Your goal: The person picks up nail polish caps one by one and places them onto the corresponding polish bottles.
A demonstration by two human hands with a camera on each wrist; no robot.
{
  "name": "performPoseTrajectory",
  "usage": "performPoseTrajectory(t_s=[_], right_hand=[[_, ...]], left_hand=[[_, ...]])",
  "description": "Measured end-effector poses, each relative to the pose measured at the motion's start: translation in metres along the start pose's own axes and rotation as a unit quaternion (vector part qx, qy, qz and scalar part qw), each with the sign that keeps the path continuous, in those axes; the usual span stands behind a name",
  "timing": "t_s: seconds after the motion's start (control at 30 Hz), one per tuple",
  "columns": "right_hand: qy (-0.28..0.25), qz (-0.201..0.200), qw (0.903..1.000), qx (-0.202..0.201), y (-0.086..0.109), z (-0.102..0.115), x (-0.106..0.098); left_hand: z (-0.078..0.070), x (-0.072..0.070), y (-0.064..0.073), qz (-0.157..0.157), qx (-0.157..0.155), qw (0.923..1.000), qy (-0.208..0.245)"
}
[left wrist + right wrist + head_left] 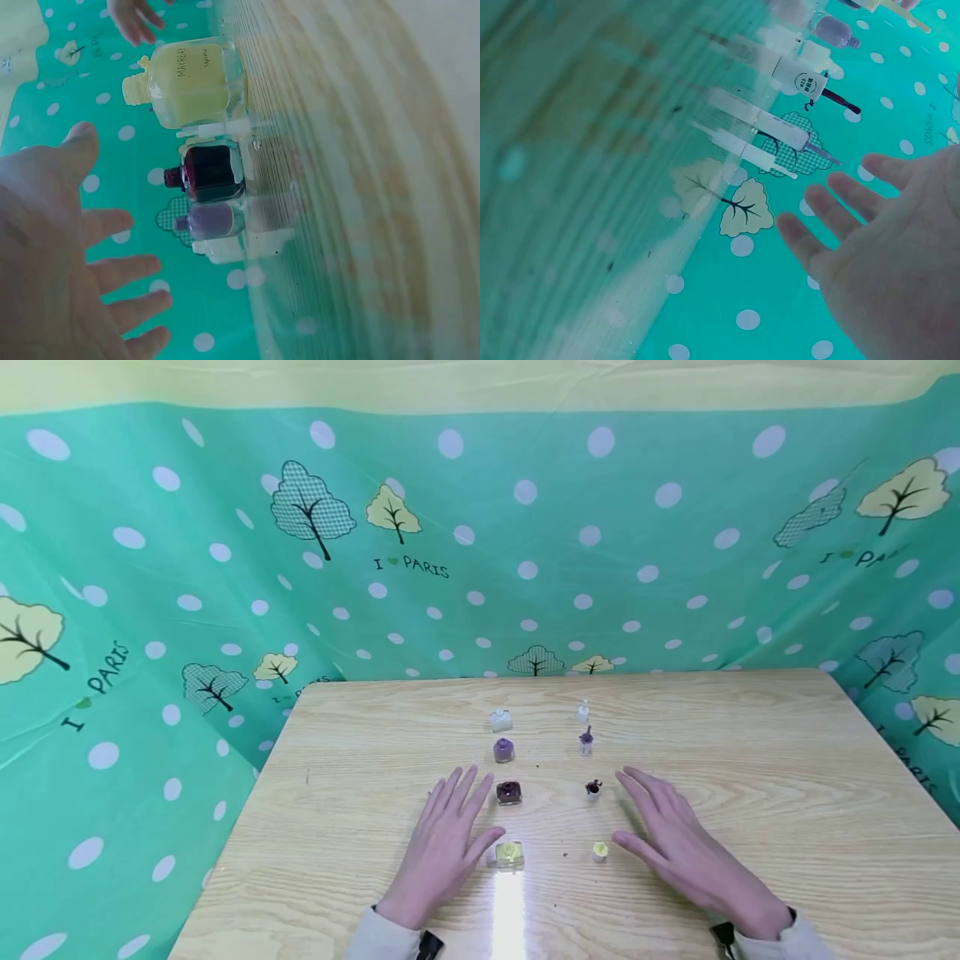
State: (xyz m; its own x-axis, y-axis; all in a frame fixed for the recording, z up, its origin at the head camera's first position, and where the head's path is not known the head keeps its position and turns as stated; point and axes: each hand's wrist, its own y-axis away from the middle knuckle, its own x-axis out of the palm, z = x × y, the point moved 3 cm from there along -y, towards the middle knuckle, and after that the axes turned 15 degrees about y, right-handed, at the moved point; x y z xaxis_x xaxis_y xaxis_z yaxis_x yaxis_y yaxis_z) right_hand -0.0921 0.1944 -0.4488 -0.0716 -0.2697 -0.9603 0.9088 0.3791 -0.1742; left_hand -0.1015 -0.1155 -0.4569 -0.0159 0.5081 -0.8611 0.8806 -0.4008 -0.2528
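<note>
Looking across a glossy wood-grained table (pixel 750 752) walled in by teal cloth (pixel 555 560), we counted four bottles (pixel 508 793) and four caps (pixel 793 76)
Creased, the cloth bore pale dots (pixel 450 443) and printed trees (pixel 303 497); the mostly squarish glass bottles, yellow, dark red, purple and white, stood in a column beside the left hand (pixel 444 842), whose fingers were spread and held nothing; the white caps stood brushes (pixel 842 101) up in a parallel column near the right hand (pixel 678 837), its fingers also extended, holding nothing

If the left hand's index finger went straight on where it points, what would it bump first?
Probably the purple bottle, though the left hand may pass above it; height is unclear.
</note>
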Motion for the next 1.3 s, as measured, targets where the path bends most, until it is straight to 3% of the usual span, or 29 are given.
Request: performPoseTrajectory(t_s=[0.23,0.47,0.9,1.3], right_hand=[[-0.019,0.024,0.9995,0.008,0.002,0.002,0.001],[-0.027,0.044,0.9986,0.010,0.002,0.004,0.001],[-0.021,0.035,0.9986,-0.034,-0.003,0.008,0.004],[-0.034,0.077,0.9957,-0.039,-0.003,0.010,0.008]], left_hand=[[-0.001,-0.003,0.001,-0.007,0.018,0.9997,0.017],[-0.001,-0.004,0.004,0.002,-0.002,0.9985,0.056],[-0.001,-0.003,0.009,0.057,-0.020,0.9894,0.132],[-0.001,0.002,0.011,0.077,0.007,0.9877,0.136]])
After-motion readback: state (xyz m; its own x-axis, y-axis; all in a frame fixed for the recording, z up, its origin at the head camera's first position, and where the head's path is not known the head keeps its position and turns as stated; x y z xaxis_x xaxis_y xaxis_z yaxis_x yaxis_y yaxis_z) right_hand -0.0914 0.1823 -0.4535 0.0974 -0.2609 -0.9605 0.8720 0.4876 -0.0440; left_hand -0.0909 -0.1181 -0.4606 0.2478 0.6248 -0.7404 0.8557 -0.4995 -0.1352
